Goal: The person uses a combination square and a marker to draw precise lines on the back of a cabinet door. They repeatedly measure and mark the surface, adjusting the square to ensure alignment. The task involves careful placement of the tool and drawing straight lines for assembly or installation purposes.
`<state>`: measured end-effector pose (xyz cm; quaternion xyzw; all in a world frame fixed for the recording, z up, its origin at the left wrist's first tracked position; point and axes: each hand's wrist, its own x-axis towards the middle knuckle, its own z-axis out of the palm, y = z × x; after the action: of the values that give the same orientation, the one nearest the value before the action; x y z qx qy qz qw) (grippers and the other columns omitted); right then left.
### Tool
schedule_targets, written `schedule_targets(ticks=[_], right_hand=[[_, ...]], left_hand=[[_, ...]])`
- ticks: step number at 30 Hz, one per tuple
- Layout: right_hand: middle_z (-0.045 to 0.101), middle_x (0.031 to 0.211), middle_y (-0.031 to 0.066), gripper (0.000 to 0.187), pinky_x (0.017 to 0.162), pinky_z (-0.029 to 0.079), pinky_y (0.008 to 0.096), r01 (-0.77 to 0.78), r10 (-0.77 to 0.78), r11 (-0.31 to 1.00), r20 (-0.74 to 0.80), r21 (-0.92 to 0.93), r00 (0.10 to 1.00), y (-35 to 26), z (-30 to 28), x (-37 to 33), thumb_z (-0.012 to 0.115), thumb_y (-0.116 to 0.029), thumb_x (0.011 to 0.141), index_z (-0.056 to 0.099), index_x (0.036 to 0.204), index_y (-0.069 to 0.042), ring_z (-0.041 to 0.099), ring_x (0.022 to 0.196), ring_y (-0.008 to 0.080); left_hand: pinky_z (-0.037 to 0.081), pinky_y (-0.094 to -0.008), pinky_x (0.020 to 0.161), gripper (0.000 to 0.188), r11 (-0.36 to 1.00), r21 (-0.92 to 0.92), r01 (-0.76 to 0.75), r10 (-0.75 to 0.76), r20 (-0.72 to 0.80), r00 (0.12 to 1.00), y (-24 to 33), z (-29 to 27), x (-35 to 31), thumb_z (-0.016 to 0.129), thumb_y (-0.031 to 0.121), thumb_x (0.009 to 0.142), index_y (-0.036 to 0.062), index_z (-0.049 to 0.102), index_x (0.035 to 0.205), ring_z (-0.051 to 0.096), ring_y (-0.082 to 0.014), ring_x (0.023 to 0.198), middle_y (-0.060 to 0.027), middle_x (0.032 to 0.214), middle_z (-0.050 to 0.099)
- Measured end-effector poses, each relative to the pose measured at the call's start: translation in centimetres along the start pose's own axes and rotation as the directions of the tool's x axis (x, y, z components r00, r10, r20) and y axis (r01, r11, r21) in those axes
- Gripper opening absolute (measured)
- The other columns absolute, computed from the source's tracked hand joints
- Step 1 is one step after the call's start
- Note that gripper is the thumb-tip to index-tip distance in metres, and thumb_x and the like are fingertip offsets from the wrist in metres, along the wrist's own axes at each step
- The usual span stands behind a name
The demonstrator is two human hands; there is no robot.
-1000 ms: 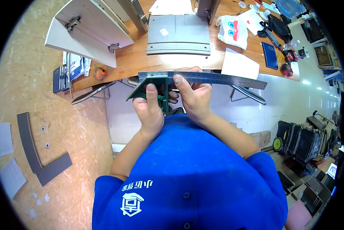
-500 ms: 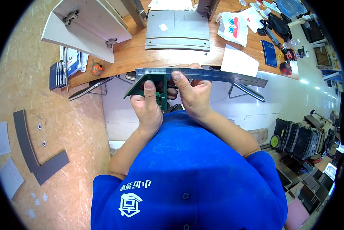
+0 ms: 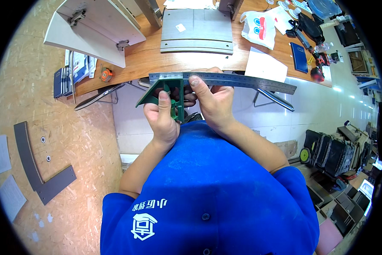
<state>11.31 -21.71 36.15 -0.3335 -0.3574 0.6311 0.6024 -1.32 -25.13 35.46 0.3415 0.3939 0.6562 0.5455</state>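
Observation:
Both my hands hold a combination square in front of my chest, above the table's near edge. Its long steel rule (image 3: pixel 263 82) points to the right, and the green head (image 3: pixel 180 95) sits at the left end. My left hand (image 3: pixel 161 121) is closed around the head from below, its thumb upright beside a small green knob (image 3: pixel 167 88). My right hand (image 3: pixel 217 106) pinches the rule just right of the head, thumb on the near face. Its other fingers are partly hidden behind the rule.
On the wooden table (image 3: pixel 135 61) lie a grey panel (image 3: pixel 197 30), a white hinged board (image 3: pixel 99 32), an orange tape measure (image 3: pixel 106 75), a white sheet (image 3: pixel 265 63), a plastic bag (image 3: pixel 259 32) and a dark blue notebook (image 3: pixel 299 58). Chrome-legged seats (image 3: pixel 275 100) stand below the edge.
The left thumb has slipped slightly down the green head, so the small knob above it shows more. Both hands keep their grip, and the view has shifted a little.

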Motion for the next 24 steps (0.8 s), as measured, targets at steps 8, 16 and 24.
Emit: schedule_targets(ticks=[8, 16, 24], right_hand=[[0.069, 0.088, 0.0046, 0.018, 0.065, 0.055, 0.0240, -0.037, 0.037, 0.998, -0.006, 0.043, 0.999, 0.03, -0.01, 0.19, 0.075, -0.014, 0.098, 0.061, 0.099, -0.002, 0.065, 0.077, 0.0076], [0.069, 0.088, 0.0041, 0.018, 0.067, 0.054, 0.0242, -0.015, 0.014, 0.999, -0.001, -0.034, 1.000, 0.29, -0.35, 0.38, 0.074, -0.015, 0.099, 0.062, 0.101, -0.002, 0.064, 0.079, 0.0074], [0.069, 0.089, 0.0049, 0.017, 0.067, 0.054, 0.0248, 0.008, -0.008, 0.998, -0.004, -0.057, 1.000, -0.33, 0.06, 0.57, 0.073, -0.014, 0.099, 0.059, 0.098, -0.004, 0.064, 0.077, 0.0076]], left_hand=[[0.065, -0.0356, 0.072, 0.037, 1.000, -0.013, -0.024, 0.024, -0.012, 1.000, -0.33, 0.20, 0.16, 0.061, 0.028, 0.107, -0.0091, 0.065, 0.112, 0.075, -0.0230, 0.081, -0.0189, 0.097, 0.075], [0.064, -0.0345, 0.072, 0.034, 0.999, 0.001, -0.036, 0.036, -0.012, 0.999, -0.20, 0.28, 0.21, 0.061, 0.026, 0.107, -0.0081, 0.065, 0.110, 0.075, -0.0219, 0.080, -0.0181, 0.094, 0.074], [0.064, -0.0336, 0.072, 0.034, 0.999, 0.023, -0.035, 0.035, -0.002, 0.999, -0.33, 0.23, 0.35, 0.061, 0.027, 0.107, -0.0069, 0.064, 0.111, 0.075, -0.0219, 0.082, -0.0179, 0.096, 0.075]])
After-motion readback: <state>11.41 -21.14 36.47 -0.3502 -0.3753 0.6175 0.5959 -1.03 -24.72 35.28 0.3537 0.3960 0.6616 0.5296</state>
